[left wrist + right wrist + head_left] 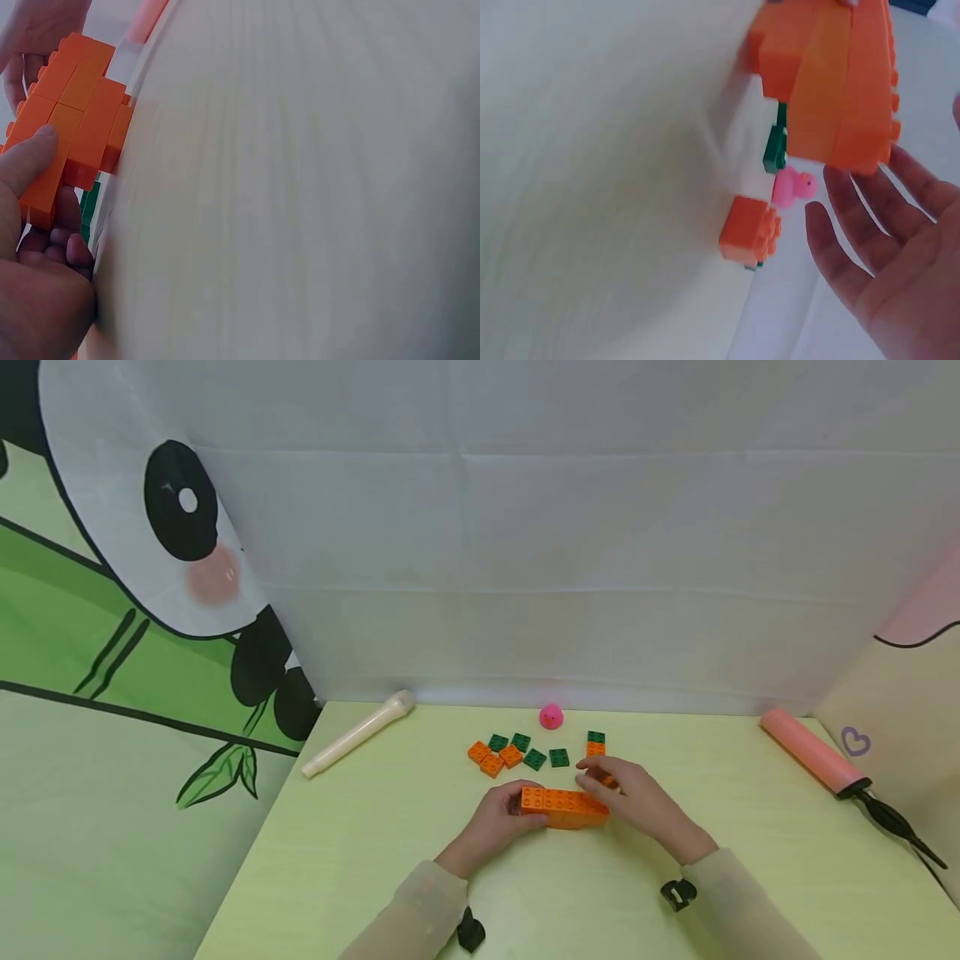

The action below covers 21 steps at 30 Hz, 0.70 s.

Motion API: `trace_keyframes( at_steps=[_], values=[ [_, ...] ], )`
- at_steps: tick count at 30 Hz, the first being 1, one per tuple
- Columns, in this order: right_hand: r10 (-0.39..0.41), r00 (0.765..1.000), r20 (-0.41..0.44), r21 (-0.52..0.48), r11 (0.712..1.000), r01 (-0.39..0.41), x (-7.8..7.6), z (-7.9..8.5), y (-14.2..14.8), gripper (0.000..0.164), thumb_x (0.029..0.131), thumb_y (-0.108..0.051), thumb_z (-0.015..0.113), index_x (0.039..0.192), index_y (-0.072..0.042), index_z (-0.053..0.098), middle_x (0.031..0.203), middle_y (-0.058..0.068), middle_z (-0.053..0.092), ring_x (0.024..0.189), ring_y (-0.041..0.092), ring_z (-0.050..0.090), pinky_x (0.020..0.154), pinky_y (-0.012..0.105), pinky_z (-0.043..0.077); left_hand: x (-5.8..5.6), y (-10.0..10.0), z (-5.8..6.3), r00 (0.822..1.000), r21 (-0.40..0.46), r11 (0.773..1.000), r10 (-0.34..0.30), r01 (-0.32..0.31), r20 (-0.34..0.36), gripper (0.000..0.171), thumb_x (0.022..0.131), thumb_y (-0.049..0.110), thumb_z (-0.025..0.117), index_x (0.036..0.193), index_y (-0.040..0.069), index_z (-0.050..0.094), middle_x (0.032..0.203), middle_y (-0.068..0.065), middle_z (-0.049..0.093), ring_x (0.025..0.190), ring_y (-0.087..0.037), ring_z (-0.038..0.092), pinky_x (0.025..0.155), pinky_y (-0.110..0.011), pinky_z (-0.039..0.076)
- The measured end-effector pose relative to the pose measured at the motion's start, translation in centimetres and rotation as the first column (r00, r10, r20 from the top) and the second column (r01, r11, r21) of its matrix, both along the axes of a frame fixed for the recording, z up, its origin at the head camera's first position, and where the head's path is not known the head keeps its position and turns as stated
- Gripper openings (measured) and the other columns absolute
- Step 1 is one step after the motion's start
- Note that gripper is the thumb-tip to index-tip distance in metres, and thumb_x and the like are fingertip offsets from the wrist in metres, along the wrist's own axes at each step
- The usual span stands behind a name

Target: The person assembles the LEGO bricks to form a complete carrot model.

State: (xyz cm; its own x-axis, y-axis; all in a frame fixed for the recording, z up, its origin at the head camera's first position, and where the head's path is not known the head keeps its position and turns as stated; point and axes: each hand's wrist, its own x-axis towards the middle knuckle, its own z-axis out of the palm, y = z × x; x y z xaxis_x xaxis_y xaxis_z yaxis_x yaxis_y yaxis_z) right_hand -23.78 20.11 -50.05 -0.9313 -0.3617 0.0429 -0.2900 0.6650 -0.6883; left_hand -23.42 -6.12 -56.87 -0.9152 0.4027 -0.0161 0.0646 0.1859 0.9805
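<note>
My left hand [491, 825] grips the left end of a built block of orange toy bricks [562, 810], thumb on the near side and fingers behind. In the left wrist view the thumb presses the stepped side of this orange block [79, 112], whose lower layers are narrower. Beside its right end is my right hand [641, 802], fingers loosely spread. In the right wrist view those fingers [847, 255] reach past the block's end and hold nothing. Beyond the right hand, an orange brick [596, 749] and a green brick [596, 737] stand in line, partly hidden by the fingers.
Loose orange bricks [491, 765] and green bricks [535, 760] lie behind the block on the pale table [360, 860]. A small pink toy [551, 717] sits near the back edge. A cream tube [360, 735] lies left; a pink cylinder with a black handle [813, 752] lies right.
</note>
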Motion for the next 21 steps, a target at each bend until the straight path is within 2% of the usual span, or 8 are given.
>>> trace_keyframes(
  at_steps=[3,6,9,14,21],
  values=[
    [-0.066,0.998,-0.012,-0.016,0.998,0.066,-0.9,0.1,1.0,0.047,0.109,-0.045,0.054,0.133,-0.006,0.067,0.117,0.003,0.072,0.097,0.020,0.062,0.085,0.040,0.055,0.0,0.1,0.0,1.000,0.004,1.000,0.003,-0.003,0.013,0.034,0.092,0.016,0.083,0.123,0.022,0.072,0.114,0.007,0.071,0.102,-0.016,0.064,0.090,-0.027,0.054],
    [-0.111,0.993,-0.047,0.000,0.994,0.111,-1.9,-0.2,1.7,0.035,0.109,-0.029,0.058,0.131,-0.003,0.067,0.117,0.008,0.071,0.099,0.024,0.063,0.085,0.041,0.056,0.0,0.1,0.0,1.000,0.015,1.000,0.001,-0.001,0.018,0.033,0.091,0.015,0.083,0.122,0.021,0.072,0.114,0.007,0.071,0.102,-0.016,0.064,0.090,-0.027,0.054],
    [-0.123,0.989,-0.079,0.041,0.991,0.126,-2.6,-0.7,2.1,0.030,0.105,-0.015,0.064,0.130,0.000,0.066,0.117,0.010,0.070,0.103,0.028,0.064,0.087,0.045,0.057,0.0,0.0,0.0,1.000,0.020,1.000,-0.003,0.003,0.012,0.034,0.091,0.014,0.083,0.123,0.020,0.072,0.115,0.006,0.071,0.102,-0.016,0.064,0.090,-0.027,0.055],
    [-0.152,0.988,-0.037,0.098,0.983,0.155,-3.1,-1.7,2.4,0.035,0.099,-0.016,0.073,0.128,0.002,0.066,0.119,0.014,0.068,0.109,0.034,0.062,0.092,0.051,0.055,0.1,0.0,0.0,1.000,0.015,1.000,-0.005,0.005,0.004,0.034,0.092,0.014,0.083,0.124,0.018,0.071,0.116,0.005,0.071,0.101,-0.016,0.064,0.089,-0.027,0.055],
    [-0.154,0.988,0.005,0.154,0.976,0.152,-3.2,-2.8,2.6,0.041,0.091,-0.019,0.083,0.124,0.000,0.069,0.118,0.014,0.068,0.108,0.034,0.062,0.096,0.054,0.052,0.1,0.1,0.1,1.000,0.005,1.000,0.008,-0.008,0.016,0.034,0.092,0.015,0.083,0.123,0.021,0.072,0.114,0.007,0.071,0.100,-0.016,0.062,0.087,-0.027,0.054]
  ],
)
